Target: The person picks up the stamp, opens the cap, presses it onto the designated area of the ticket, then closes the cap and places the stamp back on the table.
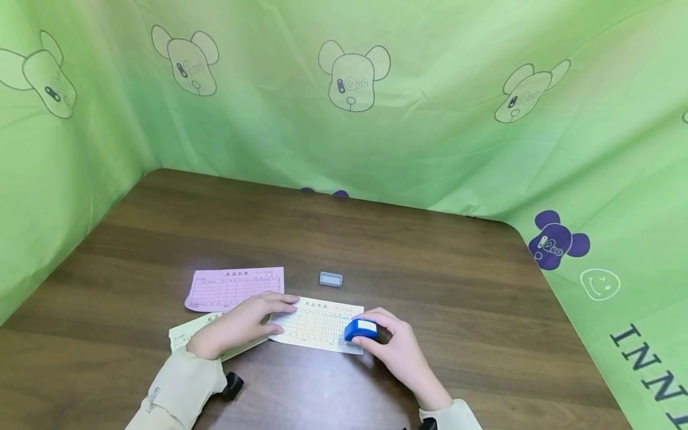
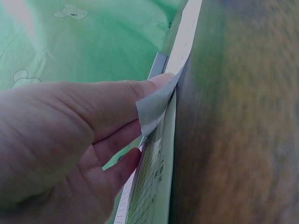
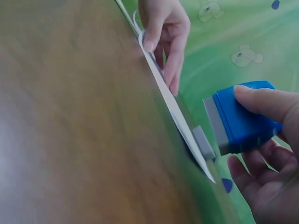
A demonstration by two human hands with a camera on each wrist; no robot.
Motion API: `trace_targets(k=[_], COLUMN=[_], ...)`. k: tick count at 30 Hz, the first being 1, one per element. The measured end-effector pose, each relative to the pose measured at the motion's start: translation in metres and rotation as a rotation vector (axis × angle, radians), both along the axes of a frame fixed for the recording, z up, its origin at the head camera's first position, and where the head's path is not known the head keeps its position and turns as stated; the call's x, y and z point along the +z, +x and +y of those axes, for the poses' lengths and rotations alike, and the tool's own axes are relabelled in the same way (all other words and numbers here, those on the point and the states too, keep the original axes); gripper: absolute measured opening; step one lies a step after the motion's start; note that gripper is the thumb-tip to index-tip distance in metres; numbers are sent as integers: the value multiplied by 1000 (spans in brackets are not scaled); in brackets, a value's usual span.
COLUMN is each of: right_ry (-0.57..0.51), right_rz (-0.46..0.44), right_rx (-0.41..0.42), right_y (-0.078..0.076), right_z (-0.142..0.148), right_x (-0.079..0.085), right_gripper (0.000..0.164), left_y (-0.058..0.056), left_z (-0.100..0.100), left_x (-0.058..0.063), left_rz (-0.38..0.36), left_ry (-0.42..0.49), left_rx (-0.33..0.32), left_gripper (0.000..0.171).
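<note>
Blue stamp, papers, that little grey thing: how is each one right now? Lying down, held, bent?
White slip: face up, one end curled up at the left grip
Blue stamp: uncapped, held raised by the right grip
Pink slip: face up, lying on the table
Pale green slip: face up, partly covered
Grey cap: off, lying on the table

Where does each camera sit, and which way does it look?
Head: worn there, facing forward and down at the brown wooden table; beige cloth sleeves, left hand and right hand show.
Left wrist: worn there, facing white printed paper; left hand shows.
Right wrist: worn there, facing blue plastic stamp; both hands show.
Head and right wrist share the stamp.
</note>
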State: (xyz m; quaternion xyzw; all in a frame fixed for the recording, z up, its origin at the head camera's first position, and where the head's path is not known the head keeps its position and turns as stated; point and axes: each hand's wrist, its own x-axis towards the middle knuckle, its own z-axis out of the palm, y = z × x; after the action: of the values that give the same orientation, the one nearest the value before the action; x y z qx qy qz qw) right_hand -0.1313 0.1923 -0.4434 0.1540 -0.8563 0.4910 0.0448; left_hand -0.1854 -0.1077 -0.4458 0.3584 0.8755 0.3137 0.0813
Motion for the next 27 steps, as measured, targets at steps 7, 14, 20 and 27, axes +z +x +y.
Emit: trace_targets(k=[7,14,20,27], right_ry=[-102,-123,-112,-110], right_rz=[-33,-14,-15,-12], right_rx=[32,61,35,50], right_y=[2,5,5,5], right_z=[-4,-9,-10,-10], right_x=[-6,-12,-14,-16], right_gripper=[27,25,25,24], left_y=[0,-1,-2,-2], left_z=[-1,0,0,1], left_x=[0,-1,0,0], left_rz=[-18,-33,-34,-54], left_ry=[0,-1,2,0], left_rx=[10,16,13,20], left_gripper=[39,40,40,40])
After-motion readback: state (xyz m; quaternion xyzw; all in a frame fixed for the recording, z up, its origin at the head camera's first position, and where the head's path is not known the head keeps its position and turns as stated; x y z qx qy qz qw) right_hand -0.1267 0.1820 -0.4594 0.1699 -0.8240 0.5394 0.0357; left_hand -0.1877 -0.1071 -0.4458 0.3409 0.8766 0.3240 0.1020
